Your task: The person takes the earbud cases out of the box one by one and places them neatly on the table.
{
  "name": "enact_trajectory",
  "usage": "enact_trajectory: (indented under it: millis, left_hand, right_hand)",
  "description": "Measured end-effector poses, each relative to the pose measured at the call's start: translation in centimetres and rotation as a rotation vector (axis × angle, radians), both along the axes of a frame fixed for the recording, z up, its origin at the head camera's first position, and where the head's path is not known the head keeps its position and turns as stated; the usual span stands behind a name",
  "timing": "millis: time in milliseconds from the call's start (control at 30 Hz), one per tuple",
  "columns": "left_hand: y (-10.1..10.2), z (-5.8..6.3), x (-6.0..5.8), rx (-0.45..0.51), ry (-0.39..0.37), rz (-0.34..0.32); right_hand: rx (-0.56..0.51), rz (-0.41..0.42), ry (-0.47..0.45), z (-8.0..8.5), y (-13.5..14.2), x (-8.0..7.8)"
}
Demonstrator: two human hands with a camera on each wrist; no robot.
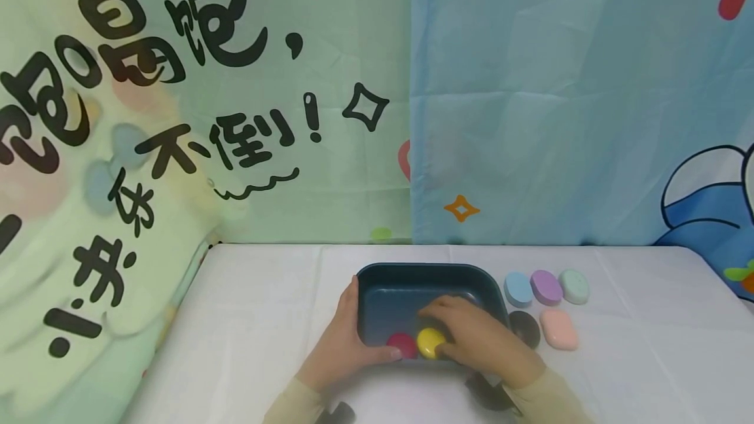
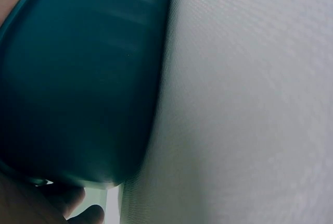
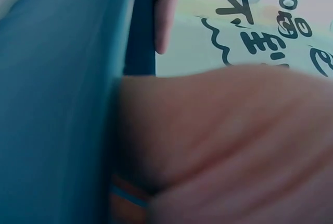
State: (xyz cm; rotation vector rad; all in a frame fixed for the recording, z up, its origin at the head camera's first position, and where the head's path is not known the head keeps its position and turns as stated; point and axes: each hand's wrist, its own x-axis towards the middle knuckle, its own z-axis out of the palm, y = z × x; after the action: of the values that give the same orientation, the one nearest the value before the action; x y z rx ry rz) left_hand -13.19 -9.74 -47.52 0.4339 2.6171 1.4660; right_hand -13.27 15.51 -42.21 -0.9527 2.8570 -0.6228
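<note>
- Printed cloth (image 1: 501,97) hangs behind a white-covered surface (image 1: 235,319), on which I find a dark blue tray (image 1: 371,300).
- Grip of the left hand (image 1: 347,339): bent about the tray's near left corner, fingers along the side wall, thumb at the near rim beside a red disc (image 1: 402,345); presumably this keeps the tray from sliding.
- Grip of the right hand (image 1: 474,332): reaching over the right wall into the tray, fingers bent downward, thumb against a yellow disc (image 1: 430,343). I cannot tell whether it pinches the disc or merely touches it.
- Location of discs: red and yellow lie side by side along the tray's near wall.
- Outside, on the right: blue (image 1: 518,289), purple (image 1: 546,287), pale green (image 1: 574,286), black (image 1: 524,329) and pink (image 1: 559,329) pieces, grouped probably for the right hand's easy reach.
- Comparison of views: only the head view shows the pieces. The left wrist view adds the tray's outer wall meeting the cloth; the right wrist view, the rim at close range, with a lettered backdrop beyond.
</note>
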Motion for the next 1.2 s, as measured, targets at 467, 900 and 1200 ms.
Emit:
enact_trajectory:
  millis: [467,900,1200]
  left_hand:
    - [0.1,-0.1,0.0,-0.015,-0.004,0.003]
    - [0.1,-0.2,-0.1,-0.011,-0.005,0.0]
    - [0.0,-0.2,-0.1,0.0,0.015,0.002]
  right_hand:
    - [-0.019,0.027,-0.048,-0.5,-0.6,-0.6]
    - [0.012,0.037,-0.097,-1.0,-0.7,-0.9]
    - [0.019,0.028,-0.072,-1.1,-0.7,-1.1]
